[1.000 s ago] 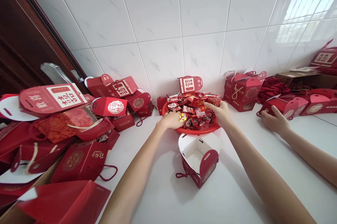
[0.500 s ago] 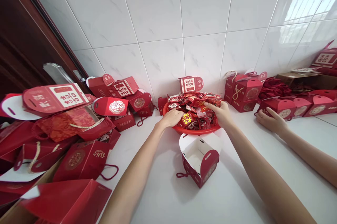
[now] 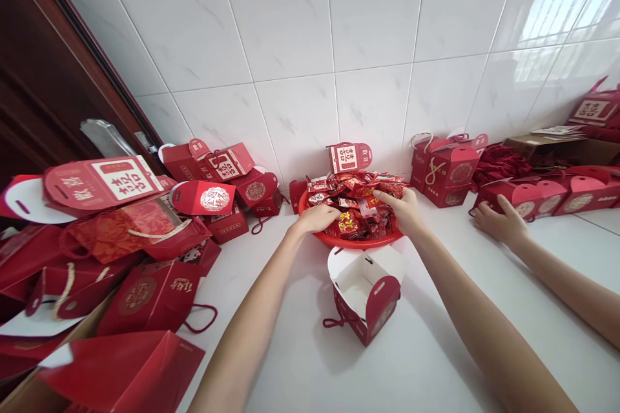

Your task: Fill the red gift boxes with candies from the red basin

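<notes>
A red plastic basin [image 3: 356, 244] heaped with red wrapped candy packets [image 3: 368, 206] stands against the wall. My left hand [image 3: 317, 219] reaches over the basin's left side, its fingers curled into the heap beside a red packet with yellow characters [image 3: 347, 224]. What those fingers grip is hidden. On the right side of the heap, my right hand [image 3: 404, 209] pinches a red candy packet [image 3: 363, 191] between thumb and fingers. Between my forearms and just in front of the basin stands an open red gift box [image 3: 361, 300], with its white inside showing and a cord loop at its left.
Red gift boxes [image 3: 155, 296] are piled at the left; more boxes [image 3: 443, 170] stand right of the basin. Another person's hand [image 3: 501, 222] touches a row of closed boxes [image 3: 581, 193] at the right. The tiled wall [image 3: 295, 109] bounds the back.
The packet with yellow characters has shifted slightly within the heap beside my left hand. Both hands stay at the basin, and the view has moved a little.
</notes>
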Action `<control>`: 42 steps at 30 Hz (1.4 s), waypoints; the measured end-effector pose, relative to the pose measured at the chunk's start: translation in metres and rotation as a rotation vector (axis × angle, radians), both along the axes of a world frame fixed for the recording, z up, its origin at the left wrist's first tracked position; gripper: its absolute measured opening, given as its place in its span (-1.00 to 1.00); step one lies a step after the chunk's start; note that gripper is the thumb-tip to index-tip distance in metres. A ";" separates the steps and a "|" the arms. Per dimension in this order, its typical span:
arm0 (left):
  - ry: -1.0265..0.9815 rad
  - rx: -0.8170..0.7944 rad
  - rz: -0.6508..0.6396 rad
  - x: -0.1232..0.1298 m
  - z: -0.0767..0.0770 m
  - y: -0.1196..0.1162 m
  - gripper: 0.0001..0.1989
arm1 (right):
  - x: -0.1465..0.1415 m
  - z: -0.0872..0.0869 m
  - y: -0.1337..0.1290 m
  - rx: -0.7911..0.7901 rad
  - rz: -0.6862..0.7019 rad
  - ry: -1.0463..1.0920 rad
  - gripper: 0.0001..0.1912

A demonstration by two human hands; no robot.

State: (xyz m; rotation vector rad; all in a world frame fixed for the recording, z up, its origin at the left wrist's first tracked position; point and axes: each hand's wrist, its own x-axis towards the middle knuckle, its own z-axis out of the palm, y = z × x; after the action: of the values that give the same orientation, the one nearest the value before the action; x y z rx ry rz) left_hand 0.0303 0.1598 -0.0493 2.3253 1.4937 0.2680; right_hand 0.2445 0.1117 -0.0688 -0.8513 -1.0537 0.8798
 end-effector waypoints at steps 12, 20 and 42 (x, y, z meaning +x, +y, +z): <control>-0.762 0.356 0.060 -0.018 -0.037 0.004 -0.72 | -0.001 0.000 0.000 -0.002 -0.015 0.032 -0.66; -0.897 0.301 0.061 -0.031 -0.043 0.004 -0.58 | 0.000 0.001 -0.001 -0.024 -0.014 0.018 -0.60; -1.238 0.031 0.065 0.003 -0.022 -0.023 -0.57 | 0.004 -0.004 0.001 0.022 0.008 -0.063 -0.64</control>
State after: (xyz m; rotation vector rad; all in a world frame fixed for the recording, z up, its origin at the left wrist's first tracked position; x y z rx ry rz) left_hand 0.0335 0.1363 -0.0717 1.4950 0.8668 1.4108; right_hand 0.2483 0.1129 -0.0725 -0.8621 -1.1203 0.8508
